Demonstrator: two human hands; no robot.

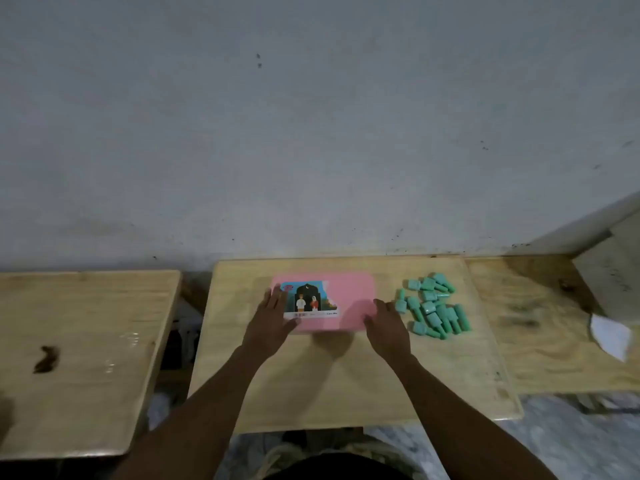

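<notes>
A pink board lies flat on the middle wooden table, near its far edge. A partly assembled picture of two figures under a dark arch covers the board's left half. My left hand rests flat on the board's left front corner, fingers straight and touching the picture's edge. My right hand lies flat at the board's right front corner, fingers spread. A pile of several green pieces lies just right of the board, close to my right hand.
A second wooden table stands to the left across a narrow gap, with a dark stain on it. A third wooden surface adjoins on the right, bearing a white scrap of paper. A grey wall rises behind.
</notes>
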